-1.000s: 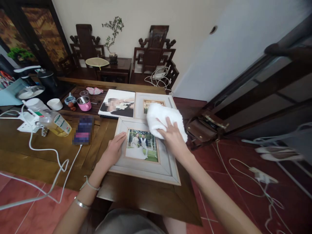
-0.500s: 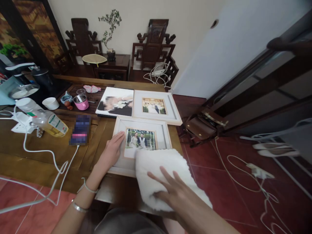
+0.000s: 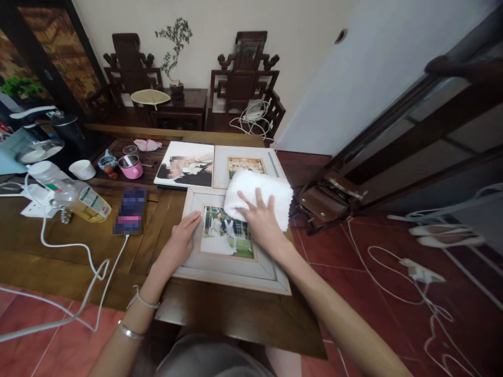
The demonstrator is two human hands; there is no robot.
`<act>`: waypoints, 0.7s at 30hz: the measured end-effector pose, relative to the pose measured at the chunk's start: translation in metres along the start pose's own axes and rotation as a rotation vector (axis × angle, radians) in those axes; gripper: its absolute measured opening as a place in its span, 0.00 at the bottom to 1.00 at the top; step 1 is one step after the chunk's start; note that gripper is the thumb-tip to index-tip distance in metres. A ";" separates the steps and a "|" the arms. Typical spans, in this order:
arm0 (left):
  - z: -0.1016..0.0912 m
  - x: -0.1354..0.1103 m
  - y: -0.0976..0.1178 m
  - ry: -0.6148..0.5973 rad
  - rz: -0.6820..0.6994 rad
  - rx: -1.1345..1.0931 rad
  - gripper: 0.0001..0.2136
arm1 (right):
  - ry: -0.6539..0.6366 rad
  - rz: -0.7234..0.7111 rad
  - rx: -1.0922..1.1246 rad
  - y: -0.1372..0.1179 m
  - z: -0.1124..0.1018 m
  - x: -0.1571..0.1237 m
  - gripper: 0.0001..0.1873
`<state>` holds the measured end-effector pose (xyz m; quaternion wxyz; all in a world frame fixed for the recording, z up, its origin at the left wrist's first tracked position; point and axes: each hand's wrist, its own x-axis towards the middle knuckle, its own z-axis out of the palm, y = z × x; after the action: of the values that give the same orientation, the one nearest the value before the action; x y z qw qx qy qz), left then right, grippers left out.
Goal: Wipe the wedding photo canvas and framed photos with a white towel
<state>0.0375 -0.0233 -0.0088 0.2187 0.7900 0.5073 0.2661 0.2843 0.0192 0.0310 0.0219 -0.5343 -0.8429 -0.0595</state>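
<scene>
One cloth (image 3: 280,192) back over two frames (image 3: 226,235) (image 3: 243,161)

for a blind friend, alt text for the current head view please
A person's right hand rests on a white cloth covering the upper right of a framed photo, the left hand on its left side. Two more pictures lie behind on the wooden table.

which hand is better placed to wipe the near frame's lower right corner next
Probably the right hand: it lies on the white cloth, at the right side of the near frame, while the left hand rests on the frame's left border.
</scene>
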 end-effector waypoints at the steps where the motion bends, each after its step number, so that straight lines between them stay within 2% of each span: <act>1: 0.000 0.000 0.000 -0.002 -0.009 0.004 0.31 | -0.021 -0.013 0.000 -0.004 0.000 -0.004 0.36; 5: 0.001 0.000 0.002 -0.014 -0.029 0.020 0.31 | -0.139 -0.111 0.065 -0.024 -0.012 -0.048 0.30; 9: 0.003 0.002 0.003 0.000 -0.026 0.034 0.31 | -0.320 -0.235 0.229 -0.036 -0.040 -0.105 0.27; 12: 0.003 0.002 0.003 0.000 -0.022 0.042 0.31 | -0.391 -0.324 0.367 -0.043 -0.055 -0.128 0.27; 14: 0.002 0.002 0.003 -0.012 -0.021 0.041 0.31 | -0.367 -0.347 0.413 -0.049 -0.053 -0.128 0.30; 16: 0.000 0.003 0.004 -0.028 -0.037 0.039 0.31 | -0.323 -0.320 0.411 -0.051 -0.043 -0.116 0.35; 18: -0.001 0.002 0.005 -0.044 -0.053 0.037 0.31 | -0.260 -0.263 0.374 -0.048 -0.029 -0.094 0.37; 21: -0.004 0.002 0.005 -0.044 -0.048 0.028 0.32 | -0.122 -0.151 0.259 -0.030 -0.011 -0.047 0.36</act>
<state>0.0397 -0.0234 -0.0023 0.2252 0.7861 0.5248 0.2364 0.2768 -0.0370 0.0353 0.0347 -0.4646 -0.8812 0.0805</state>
